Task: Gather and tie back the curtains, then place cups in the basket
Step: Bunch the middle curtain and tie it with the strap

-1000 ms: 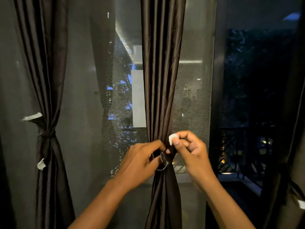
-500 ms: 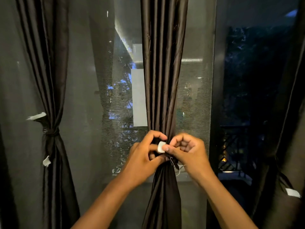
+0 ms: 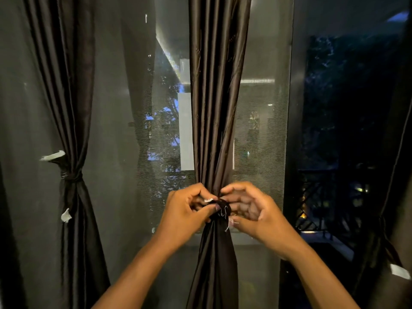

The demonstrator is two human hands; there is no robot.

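Observation:
A dark brown curtain (image 3: 217, 108) hangs gathered in the middle of the window. A dark tie-back band (image 3: 221, 209) with a white tip and loose white threads wraps its waist. My left hand (image 3: 186, 212) pinches the band's white-tipped end on the left side. My right hand (image 3: 252, 210) grips the band on the right, fingers curled and blurred. A second dark curtain (image 3: 69, 108) at the left is tied at its waist with white tabs sticking out. No cups or basket are in view.
A mesh screen and window glass (image 3: 156, 130) stand behind the curtains, with reflections in them. A dark window frame post (image 3: 294, 130) rises right of the middle curtain. Another curtain with a white tab (image 3: 399, 270) hangs at the far right edge.
Both hands have closed in on the middle curtain's waist. The white tip passed from my right fingers to my left, and the band now sits bunched around the curtain.

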